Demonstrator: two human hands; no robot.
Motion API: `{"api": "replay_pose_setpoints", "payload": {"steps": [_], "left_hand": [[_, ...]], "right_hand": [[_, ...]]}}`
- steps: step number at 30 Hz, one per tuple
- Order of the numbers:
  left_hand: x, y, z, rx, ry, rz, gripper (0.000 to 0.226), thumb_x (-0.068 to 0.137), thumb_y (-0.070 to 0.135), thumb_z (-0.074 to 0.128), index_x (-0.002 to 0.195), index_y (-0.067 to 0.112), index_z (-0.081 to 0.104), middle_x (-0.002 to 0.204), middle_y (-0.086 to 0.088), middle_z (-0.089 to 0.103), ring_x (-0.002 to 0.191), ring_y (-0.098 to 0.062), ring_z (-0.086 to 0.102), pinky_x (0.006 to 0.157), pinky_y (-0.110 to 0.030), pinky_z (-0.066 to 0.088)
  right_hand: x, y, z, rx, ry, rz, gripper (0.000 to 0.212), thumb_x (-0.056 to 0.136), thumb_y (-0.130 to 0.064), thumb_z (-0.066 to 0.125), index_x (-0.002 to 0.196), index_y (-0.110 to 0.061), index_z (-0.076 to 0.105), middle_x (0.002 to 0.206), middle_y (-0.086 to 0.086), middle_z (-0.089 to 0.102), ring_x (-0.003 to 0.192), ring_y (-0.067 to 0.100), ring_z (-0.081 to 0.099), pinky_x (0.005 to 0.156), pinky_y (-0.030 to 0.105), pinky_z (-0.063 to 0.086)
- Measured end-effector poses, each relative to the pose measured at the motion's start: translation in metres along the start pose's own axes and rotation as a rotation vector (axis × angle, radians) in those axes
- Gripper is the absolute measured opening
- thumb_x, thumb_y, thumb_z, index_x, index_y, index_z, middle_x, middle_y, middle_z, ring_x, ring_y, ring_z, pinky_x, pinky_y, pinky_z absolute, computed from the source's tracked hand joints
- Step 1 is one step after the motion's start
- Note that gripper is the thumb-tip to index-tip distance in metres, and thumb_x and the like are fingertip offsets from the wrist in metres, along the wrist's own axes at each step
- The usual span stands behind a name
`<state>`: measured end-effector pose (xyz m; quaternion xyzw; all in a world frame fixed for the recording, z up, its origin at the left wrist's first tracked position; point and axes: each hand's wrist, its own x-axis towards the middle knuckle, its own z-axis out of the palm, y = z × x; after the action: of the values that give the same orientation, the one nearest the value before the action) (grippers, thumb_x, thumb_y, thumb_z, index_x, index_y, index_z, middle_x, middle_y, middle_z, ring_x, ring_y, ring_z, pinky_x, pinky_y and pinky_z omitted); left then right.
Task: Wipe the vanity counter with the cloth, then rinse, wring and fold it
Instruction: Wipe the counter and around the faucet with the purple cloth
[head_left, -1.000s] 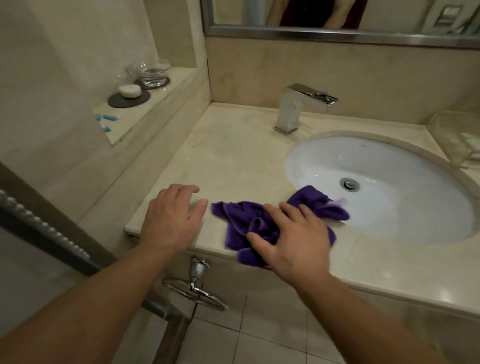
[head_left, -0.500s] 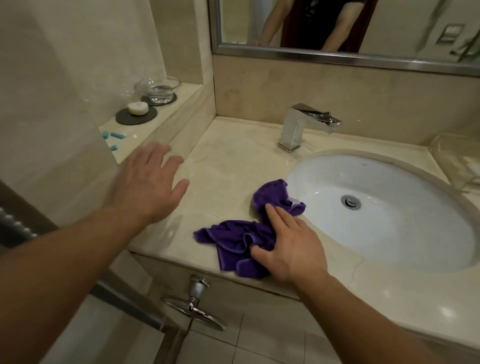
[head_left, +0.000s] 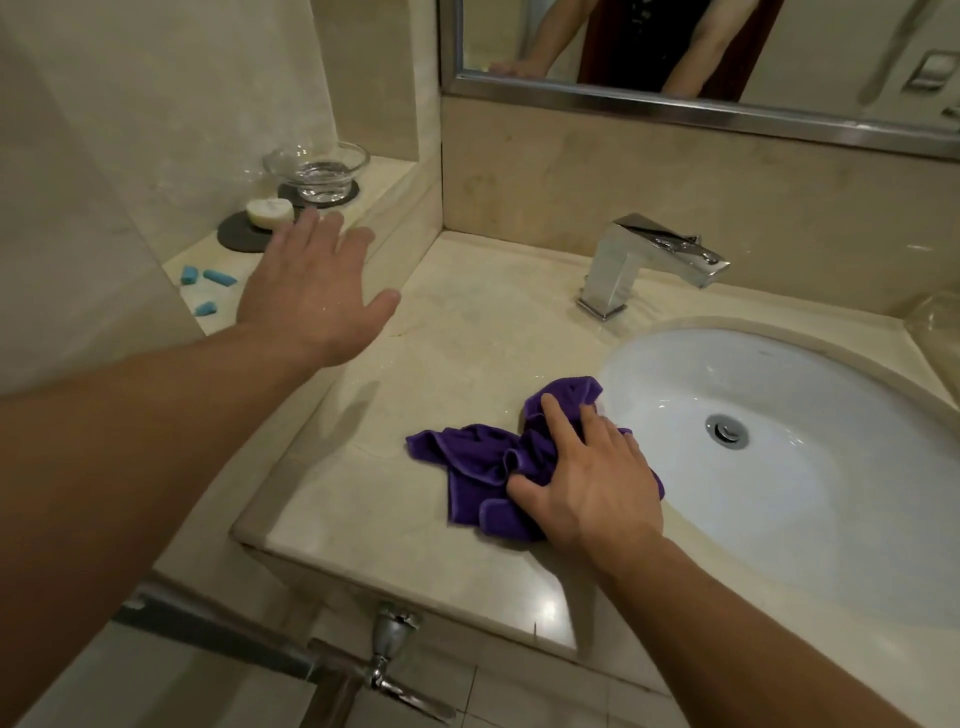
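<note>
A crumpled purple cloth (head_left: 467, 457) lies on the beige marble vanity counter (head_left: 467, 322), just left of the white basin (head_left: 805, 493). My right hand (head_left: 592, 483) presses down on the cloth's right part with fairly straight fingers, and folds bunch up beside the thumb. My left hand (head_left: 311, 291) is held out with its fingers spread above the raised side ledge at the left, holding nothing, its fingertips near the soap.
A chrome faucet (head_left: 623, 260) stands behind the basin. On the ledge sit a glass bowl (head_left: 317, 169), a soap (head_left: 269, 212) on a dark coaster and small blue pieces (head_left: 208, 278). A chrome fitting (head_left: 389, 654) juts out below the counter's front edge. A mirror (head_left: 675, 52) hangs above.
My left hand left the counter's front edge and moved up and away over the side ledge. My right hand slid the cloth along the counter beside the basin.
</note>
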<state>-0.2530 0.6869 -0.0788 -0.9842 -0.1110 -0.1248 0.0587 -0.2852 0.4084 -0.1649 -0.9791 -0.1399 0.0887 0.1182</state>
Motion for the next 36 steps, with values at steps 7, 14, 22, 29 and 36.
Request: {"api": "replay_pose_setpoints", "payload": {"steps": [7, 14, 22, 29, 36], "left_hand": [[0.028, -0.011, -0.01, -0.086, -0.097, 0.1, 0.073, 0.096, 0.059, 0.042, 0.156, 0.023, 0.022, 0.166, -0.007, 0.014, 0.154, -0.025, 0.005, 0.124, -0.041, 0.006], [0.027, -0.013, -0.01, -0.312, -0.157, 0.115, 0.061, 0.098, 0.056, 0.043, 0.152, 0.031, 0.031, 0.164, 0.004, 0.021, 0.153, -0.013, 0.007, 0.12, -0.037, 0.014], [0.033, -0.014, -0.01, -0.404, -0.165, -0.005, 0.058, 0.098, 0.056, 0.043, 0.15, 0.033, 0.033, 0.163, 0.007, 0.023, 0.153, -0.009, 0.003, 0.12, -0.038, 0.015], [0.035, -0.015, -0.008, -0.435, -0.161, -0.037, 0.057, 0.098, 0.057, 0.042, 0.149, 0.034, 0.035, 0.162, 0.01, 0.027, 0.152, -0.007, 0.006, 0.118, -0.039, 0.019], [0.037, -0.015, -0.009, -0.449, -0.153, -0.032, 0.055, 0.099, 0.056, 0.041, 0.149, 0.034, 0.035, 0.161, 0.01, 0.028, 0.152, -0.008, 0.009, 0.117, -0.039, 0.021]], "right_hand": [[0.042, -0.012, -0.003, -0.006, 0.004, -0.005, 0.085, 0.086, -0.071, 0.038, 0.159, -0.034, 0.013, 0.166, 0.008, 0.017, 0.154, 0.027, 0.011, 0.126, 0.044, 0.009], [0.088, -0.027, -0.009, -0.005, -0.024, -0.042, 0.084, 0.087, -0.07, 0.041, 0.159, -0.034, 0.015, 0.167, 0.008, 0.016, 0.154, 0.028, 0.009, 0.126, 0.044, 0.008], [0.156, -0.05, -0.013, -0.03, -0.032, -0.095, 0.085, 0.087, -0.072, 0.042, 0.158, -0.032, 0.018, 0.166, 0.01, 0.018, 0.153, 0.031, 0.014, 0.124, 0.046, 0.012], [0.203, -0.068, -0.014, -0.014, 0.008, -0.096, 0.084, 0.085, -0.071, 0.045, 0.156, -0.031, 0.025, 0.163, 0.011, 0.027, 0.149, 0.034, 0.025, 0.121, 0.049, 0.024], [0.22, -0.079, -0.011, -0.008, 0.042, -0.112, 0.077, 0.085, -0.07, 0.046, 0.152, -0.033, 0.035, 0.155, 0.007, 0.04, 0.141, 0.032, 0.039, 0.115, 0.049, 0.035]]}}
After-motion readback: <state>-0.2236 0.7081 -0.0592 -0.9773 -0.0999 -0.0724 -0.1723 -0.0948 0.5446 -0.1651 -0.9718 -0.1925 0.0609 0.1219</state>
